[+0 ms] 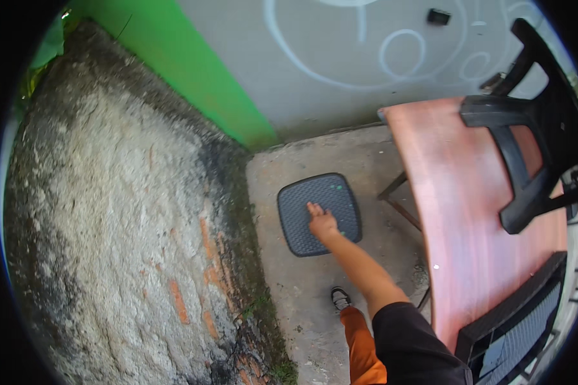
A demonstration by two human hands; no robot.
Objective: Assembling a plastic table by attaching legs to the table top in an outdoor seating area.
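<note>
My right hand (pixel 323 222) reaches over a square dark grey stool top (pixel 303 192) with rounded corners and a woven pattern. Its fingers are stretched out and apart, holding nothing. Whether they touch the surface or hover just above it, I cannot tell. A few small green specks lie on the woven top. Any legs beneath it are hidden from this angle. My left hand is out of the picture.
A reddish wooden table (pixel 456 212) stands at right, bearing a black plastic chair-like piece (pixel 526 122) and a black woven-edged piece (pixel 514 321). A rough rock bank (pixel 128 231) borders the concrete floor (pixel 308 301) on the left; a grey-and-green wall (pixel 289 90) closes the back.
</note>
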